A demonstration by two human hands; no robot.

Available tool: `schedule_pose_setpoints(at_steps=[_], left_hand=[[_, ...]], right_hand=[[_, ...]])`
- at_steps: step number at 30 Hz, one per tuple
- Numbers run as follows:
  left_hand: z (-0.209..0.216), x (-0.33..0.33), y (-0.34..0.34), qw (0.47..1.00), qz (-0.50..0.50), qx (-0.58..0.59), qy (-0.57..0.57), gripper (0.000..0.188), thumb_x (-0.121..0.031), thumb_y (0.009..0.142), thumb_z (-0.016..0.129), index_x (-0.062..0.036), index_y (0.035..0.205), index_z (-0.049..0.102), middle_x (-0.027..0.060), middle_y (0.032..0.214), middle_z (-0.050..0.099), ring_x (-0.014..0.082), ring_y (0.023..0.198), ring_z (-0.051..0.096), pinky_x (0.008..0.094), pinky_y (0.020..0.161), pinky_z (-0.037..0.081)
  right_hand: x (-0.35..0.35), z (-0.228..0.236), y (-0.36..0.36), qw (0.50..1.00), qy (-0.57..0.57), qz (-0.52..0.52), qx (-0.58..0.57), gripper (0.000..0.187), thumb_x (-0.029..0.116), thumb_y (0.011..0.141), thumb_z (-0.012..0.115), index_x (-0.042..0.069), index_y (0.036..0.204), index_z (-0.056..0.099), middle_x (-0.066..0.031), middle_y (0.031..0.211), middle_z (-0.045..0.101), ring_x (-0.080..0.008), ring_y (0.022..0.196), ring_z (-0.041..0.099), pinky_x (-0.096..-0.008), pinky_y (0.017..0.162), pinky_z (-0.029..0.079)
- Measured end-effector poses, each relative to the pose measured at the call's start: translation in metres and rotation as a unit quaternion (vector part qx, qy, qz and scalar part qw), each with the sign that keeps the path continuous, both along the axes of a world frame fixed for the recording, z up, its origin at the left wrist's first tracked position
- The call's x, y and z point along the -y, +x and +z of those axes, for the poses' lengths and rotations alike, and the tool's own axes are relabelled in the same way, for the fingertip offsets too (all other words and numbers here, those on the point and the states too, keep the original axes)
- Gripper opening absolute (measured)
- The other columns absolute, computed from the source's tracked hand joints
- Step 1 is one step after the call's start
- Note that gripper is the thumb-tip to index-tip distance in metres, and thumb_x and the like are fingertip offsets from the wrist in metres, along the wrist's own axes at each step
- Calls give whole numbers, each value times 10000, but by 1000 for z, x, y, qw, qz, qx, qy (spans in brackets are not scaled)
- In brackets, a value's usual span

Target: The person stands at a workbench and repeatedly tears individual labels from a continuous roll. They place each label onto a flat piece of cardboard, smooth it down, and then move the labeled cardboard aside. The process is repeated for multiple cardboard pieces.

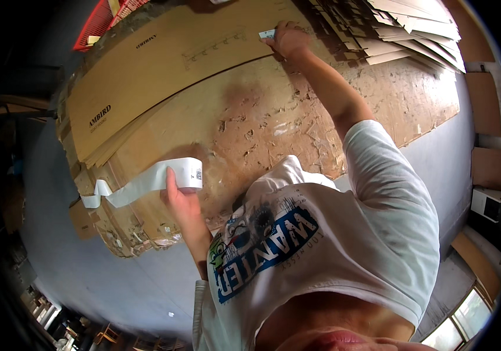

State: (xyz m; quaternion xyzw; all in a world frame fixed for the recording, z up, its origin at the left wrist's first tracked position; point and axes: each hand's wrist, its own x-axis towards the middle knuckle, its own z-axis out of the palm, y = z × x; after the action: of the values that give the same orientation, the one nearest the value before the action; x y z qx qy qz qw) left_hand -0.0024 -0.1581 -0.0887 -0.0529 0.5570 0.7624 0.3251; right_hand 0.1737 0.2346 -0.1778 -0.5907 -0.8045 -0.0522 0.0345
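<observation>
My left hand (184, 203) is closed round a roll of white labels (190, 169) near the table's front edge. From the roll a loose white strip (136, 186) trails off to the left, its end curling over the table's corner. Stretched far forward, my right hand (292, 40) has its fingers at a small printed label (267, 35), which lies against the flat brown cardboard sheet (163, 76). The fingers look pinched at the label's right side; their tips are partly hidden. Several more sheets show beneath the top one, which bears dark print and a line drawing.
A worn, torn cardboard covering (262, 117) lies over the table. Stacked flattened cartons (402, 35) stand at the far right. A red plastic basket (99, 24) is beyond the far left edge. Cardboard boxes (487, 105) line the right side, above the grey floor (122, 281).
</observation>
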Motion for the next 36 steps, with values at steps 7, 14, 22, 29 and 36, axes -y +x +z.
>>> schedule_pose_setpoints(at_steps=[7,14,22,29,36], left_hand=[[1,14,-10,997,-46,25,64,304,-122,860,601,32,1106,509,103,1012,591,213,905,595,363,740,515],[40,-10,-3,993,-112,13,22,302,-158,857,616,20,1084,526,90,1003,587,199,902,592,334,764,496],[36,13,-6,969,-205,99,99,348,-257,853,593,29,1046,549,124,953,615,216,870,610,351,750,493],[24,21,-8,958,-221,133,127,268,-126,795,561,58,990,577,114,921,617,194,825,598,318,719,483],[16,18,-8,952,-225,163,130,258,-125,795,558,53,978,593,100,904,622,194,830,596,324,724,477]], right_hand=[[70,39,15,948,-117,72,-286,514,440,822,608,35,1133,540,-145,1071,595,-249,880,623,-358,782,511],[265,122,-41,561,-570,331,-501,578,120,805,673,51,1308,399,-95,1022,614,-169,959,584,-299,844,473],[282,134,-52,524,-585,285,-549,453,-46,787,640,19,1210,493,-79,1013,615,-139,940,586,-264,835,480],[290,139,-54,605,-555,316,-476,449,-62,781,639,16,1199,497,-80,974,625,-134,894,601,-252,796,495],[286,138,-52,642,-534,314,-452,350,-47,784,645,-11,1115,536,-84,965,627,-134,880,611,-252,790,505]])
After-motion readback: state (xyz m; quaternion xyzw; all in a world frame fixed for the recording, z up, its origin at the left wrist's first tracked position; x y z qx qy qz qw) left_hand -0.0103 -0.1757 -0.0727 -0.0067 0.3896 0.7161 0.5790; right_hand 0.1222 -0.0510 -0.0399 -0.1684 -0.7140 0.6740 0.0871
